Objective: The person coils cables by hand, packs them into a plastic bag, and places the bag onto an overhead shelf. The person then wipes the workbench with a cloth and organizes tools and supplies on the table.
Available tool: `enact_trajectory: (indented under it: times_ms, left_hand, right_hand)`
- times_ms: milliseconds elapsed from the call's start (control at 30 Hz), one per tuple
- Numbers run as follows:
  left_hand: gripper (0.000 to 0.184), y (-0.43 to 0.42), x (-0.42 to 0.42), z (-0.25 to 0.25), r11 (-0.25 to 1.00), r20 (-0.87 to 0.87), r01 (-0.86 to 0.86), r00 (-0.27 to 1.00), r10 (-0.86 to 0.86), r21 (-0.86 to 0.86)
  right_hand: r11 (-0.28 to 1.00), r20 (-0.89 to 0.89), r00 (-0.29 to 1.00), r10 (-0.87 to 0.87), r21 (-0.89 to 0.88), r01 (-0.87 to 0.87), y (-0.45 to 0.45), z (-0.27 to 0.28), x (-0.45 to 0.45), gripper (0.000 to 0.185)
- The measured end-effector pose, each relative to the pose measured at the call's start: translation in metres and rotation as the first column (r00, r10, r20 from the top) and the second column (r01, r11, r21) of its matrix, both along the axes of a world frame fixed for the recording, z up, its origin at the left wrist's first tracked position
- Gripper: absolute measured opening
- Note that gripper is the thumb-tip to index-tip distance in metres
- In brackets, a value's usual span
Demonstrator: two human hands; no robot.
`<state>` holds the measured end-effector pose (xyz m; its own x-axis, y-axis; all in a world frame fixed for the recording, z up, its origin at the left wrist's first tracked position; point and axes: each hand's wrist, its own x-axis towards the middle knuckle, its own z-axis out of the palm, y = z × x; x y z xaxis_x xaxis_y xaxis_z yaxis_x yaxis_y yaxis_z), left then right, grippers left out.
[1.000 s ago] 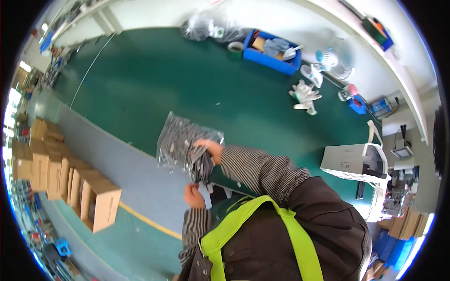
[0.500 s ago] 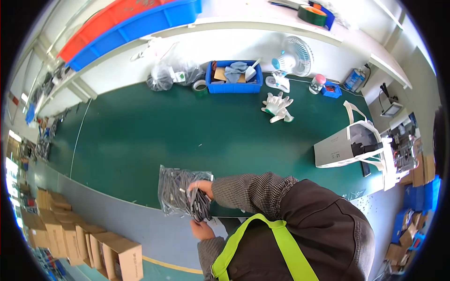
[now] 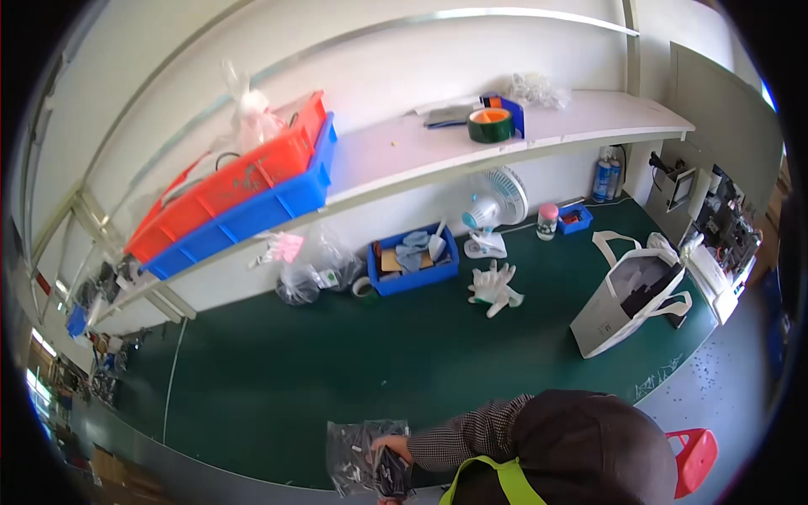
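Observation:
A clear plastic bag [image 3: 343, 446] of dark grey cables lies at the table's front edge. My right hand [image 3: 393, 448] reaches over it from the right, fingers curled down onto a bundle of cables [image 3: 390, 478] at the bag's right side. Whether the bag's film lies between my fingers and the bundle is unclear. Only a sliver of my left hand [image 3: 389, 502] shows below the bundle, at the bottom of the view, its fingers mostly cut off.
On the green table [image 3: 269, 379] are white gloves [image 3: 495, 288], a blue bin [image 3: 417, 282], a small fan [image 3: 501, 202], a jar [image 3: 547, 223] and a white tote bag [image 3: 602, 320]. Above, a shelf [image 3: 379, 164] bears red [image 3: 244, 181] and blue trays [image 3: 252, 231] and green tape [image 3: 490, 126].
The head view has tilted up, bringing the shelf into sight and shifting the bag and hands lower in the frame. My left hand is now almost out of view. My right hand stays at the cables.

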<state>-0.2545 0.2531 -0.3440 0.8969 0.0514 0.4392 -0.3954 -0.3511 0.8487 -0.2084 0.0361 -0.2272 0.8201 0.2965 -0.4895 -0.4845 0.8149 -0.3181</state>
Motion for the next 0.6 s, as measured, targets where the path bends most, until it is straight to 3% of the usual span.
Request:
enact_trajectory:
  times_ms: [33,133,200,267,367,600]
  left_hand:
    - [0.023,-0.008,0.012,0.001,0.999,-0.032,0.04,0.999,-0.041,-0.028]
    - [0.021,-0.056,0.025,0.088,0.978,-0.141,0.187,0.97,-0.198,-0.093]
    - [0.02,-0.081,0.016,0.137,0.952,-0.229,0.272,0.927,-0.299,-0.14]
    - [0.019,-0.105,-0.003,0.181,0.916,-0.321,0.345,0.861,-0.396,-0.204]
    - [0.017,-0.137,-0.036,0.23,0.844,-0.447,0.428,0.717,-0.535,-0.324]
    - [0.016,-0.174,-0.079,0.281,0.633,-0.605,0.491,0.241,-0.759,-0.599]
  right_hand:
    - [0.999,-0.018,0.999,-0.05,0.01,0.051,-0.003,0.012,0.002,0.027]
    - [0.971,-0.094,0.97,-0.226,0.062,0.232,-0.015,0.061,-0.009,0.021]
    - [0.964,-0.199,0.952,-0.233,0.084,0.253,-0.034,0.081,-0.015,0.02]
    - [0.939,-0.245,0.913,-0.326,0.031,0.343,-0.054,0.1,-0.034,0.02]
    - [0.868,-0.322,0.808,-0.493,-0.118,0.483,-0.088,0.18,-0.096,0.021]
    - [0.76,-0.43,0.631,-0.645,-0.451,0.468,-0.119,0.169,-0.147,0.029]
